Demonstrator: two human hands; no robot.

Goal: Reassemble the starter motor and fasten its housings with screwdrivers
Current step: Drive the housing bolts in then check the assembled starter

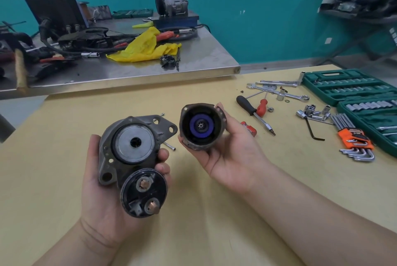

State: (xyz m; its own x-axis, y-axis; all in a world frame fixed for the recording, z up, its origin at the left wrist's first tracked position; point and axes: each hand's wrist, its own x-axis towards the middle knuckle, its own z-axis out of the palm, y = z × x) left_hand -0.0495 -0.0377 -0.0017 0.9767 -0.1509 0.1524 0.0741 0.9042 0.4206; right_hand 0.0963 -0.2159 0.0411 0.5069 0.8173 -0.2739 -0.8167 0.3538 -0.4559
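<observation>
Auto repair workshop, bench setup.
Green socket set case (352,87), wrenches (277,90) & hex keys (354,141) right of the right hand (232,147); steel bench (150,67) w/ compressor (171,4) beyond the hands.

- Your grey drive-end housing (137,147) sits left of centre in the frame, raised above the table, its open face turned toward you. A pale metal disc with a dark centre hole fills that face, and mounting ears with holes stick out at the upper right and lower left.
- The black solenoid cap (143,193) joins the housing's lower edge, showing two copper-coloured terminal studs.
- Your dark cylindrical motor casing (200,126) is at the frame's centre, just right of the housing and apart from it, open end facing you, a blue ring inside.
- Two screwdrivers, black-handled (247,105) and red-handled (262,107), lie crossed on the table at the right, with two long bolts (169,146) behind the housing.
</observation>
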